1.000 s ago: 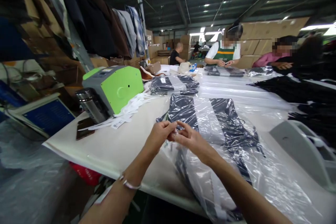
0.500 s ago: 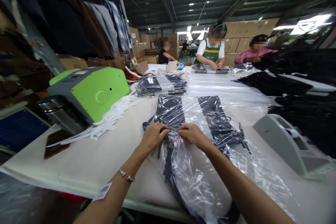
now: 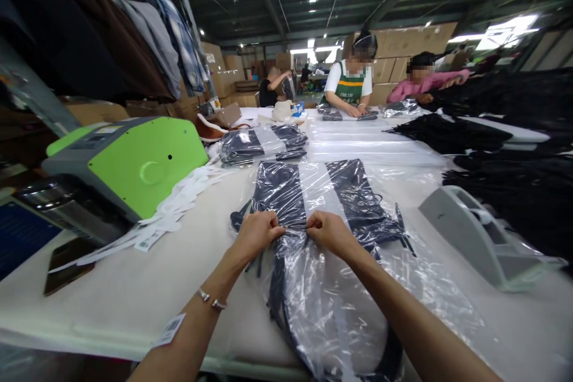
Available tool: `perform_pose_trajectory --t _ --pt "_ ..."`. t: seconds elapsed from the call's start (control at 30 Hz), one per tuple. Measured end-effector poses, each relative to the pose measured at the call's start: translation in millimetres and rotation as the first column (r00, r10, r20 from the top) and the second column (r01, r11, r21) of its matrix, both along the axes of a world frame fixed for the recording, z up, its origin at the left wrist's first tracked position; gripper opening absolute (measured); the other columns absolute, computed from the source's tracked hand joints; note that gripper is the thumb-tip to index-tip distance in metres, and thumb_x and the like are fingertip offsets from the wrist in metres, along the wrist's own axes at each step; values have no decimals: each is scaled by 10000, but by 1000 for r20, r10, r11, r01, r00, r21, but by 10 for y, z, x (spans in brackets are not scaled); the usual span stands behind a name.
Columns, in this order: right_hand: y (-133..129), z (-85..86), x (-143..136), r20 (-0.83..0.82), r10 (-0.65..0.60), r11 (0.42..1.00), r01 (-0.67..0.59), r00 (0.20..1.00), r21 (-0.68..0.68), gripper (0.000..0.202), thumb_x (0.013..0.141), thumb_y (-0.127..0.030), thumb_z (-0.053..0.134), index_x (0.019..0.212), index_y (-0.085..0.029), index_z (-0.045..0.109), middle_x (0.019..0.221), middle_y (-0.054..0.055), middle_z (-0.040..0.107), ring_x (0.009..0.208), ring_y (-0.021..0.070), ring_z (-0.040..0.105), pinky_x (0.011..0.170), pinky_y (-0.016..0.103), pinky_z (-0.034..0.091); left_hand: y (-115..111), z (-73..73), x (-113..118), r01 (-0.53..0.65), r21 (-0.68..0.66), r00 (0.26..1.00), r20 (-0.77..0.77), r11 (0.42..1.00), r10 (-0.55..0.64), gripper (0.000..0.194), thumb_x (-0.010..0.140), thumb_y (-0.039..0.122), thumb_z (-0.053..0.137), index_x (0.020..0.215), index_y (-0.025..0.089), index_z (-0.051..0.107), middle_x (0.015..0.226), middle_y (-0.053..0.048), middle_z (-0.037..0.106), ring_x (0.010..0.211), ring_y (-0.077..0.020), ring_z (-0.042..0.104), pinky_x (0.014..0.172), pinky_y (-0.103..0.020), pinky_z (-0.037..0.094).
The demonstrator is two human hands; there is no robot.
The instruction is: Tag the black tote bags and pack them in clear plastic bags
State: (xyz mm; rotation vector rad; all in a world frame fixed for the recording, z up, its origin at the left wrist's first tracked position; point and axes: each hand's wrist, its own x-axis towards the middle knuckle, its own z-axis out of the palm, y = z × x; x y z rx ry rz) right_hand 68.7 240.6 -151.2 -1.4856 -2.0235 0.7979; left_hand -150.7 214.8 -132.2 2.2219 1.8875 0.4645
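Co-worker's arm (image 3: 281,79) has risen beyond the stack (image 3: 265,143) and bundle (image 3: 316,191).

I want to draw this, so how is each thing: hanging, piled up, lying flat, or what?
Clear bag: crinkled, dark cloth inside
Left hand: pinching the bag
Right hand: pinching the bag
Bags farther back: piled up
Paper strips: loose, in a heap
Phone: lying flat, a strip across it
Bottle: lid on
Plaid shirt: hanging
Green machine: can't tell if it's on
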Motion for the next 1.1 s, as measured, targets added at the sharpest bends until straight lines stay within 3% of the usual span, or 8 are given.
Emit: perform_pose_trajectory --t 0.13,0.23,0.37,0.53,0.73,0.87,1.0,1.1 --pt "22 -3 18 -13 14 1000 -14 1000 -8 106 733 -116 665 768 -211 697 705 -25 688 678 138 611 623 229 380 -37 -2 230 33 107 999 -30 994 -30 126 849 347 715 882 237 665 969 -19 675 980 -231 603 873 -369 379" --pt "27 -5 11 12 -23 1000 23 1000 20 130 719 -88 652 757 -209 681 710 -11 678 684 150 599 633 244 372 -19 -63 361 21 113 999 -36 993 -17 133 851 353 715 851 228 670 984 -40 654 1008 -244 581 879 -367 399" --pt "49 -10 50 -29 -50 999 49 998 -12 131 718 -75 657 754 -201 665 711 -9 677 676 141 602 629 233 391 57 -103 346 -9 35 999 46 999 7 182 843 396 712 814 217 691 957 -46 653 970 -235 581 874 -350 430" --pt "105 -15 167 -85 -59 990 48 995 -133 136 720 -112 702 827 -184 658 633 -45 649 512 108 568 505 213 384 95 -45 317 0 -1 999 41 1000 0 168 794 392 736 777 226 715 939 -43 655 941 -229 593 826 -330 444" --pt "107 -75 193 -21 -67 997 67 997 -37 145 682 -102 722 785 -187 665 690 -20 663 648 130 593 609 230 388 70 -48 455 -104 1 994 16 995 104 218 771 437 738 745 222 714 932 -65 649 951 -260 591 801 -356 433" --pt "102 -79 211 43 -110 994 110 993 6 180 689 -182 770 850 -190 690 784 17 693 732 167 612 654 256 386 39 -79 520 -163 19 987 6 987 162 257 790 482 720 766 226 717 973 -72 644 985 -273 581 826 -377 425" --pt "-33 63 516 31 -162 985 160 986 59 234 747 -209 731 977 -190 698 851 33 713 789 189 642 739 282 435 28 -112 530 -186 27 983 0 982 186 235 781 455 733 751 223 709 944 -64 644 964 -258 583 822 -362 416" --pt "-272 243 1107 -52 -255 959 259 966 111 236 803 -332 688 1012 -224 708 884 36 735 777 208 662 751 312 472 40 -145 525 -200 31 980 4 979 200 224 777 447 730 744 227 708 951 -63 645 964 -259 584 817 -360 408"
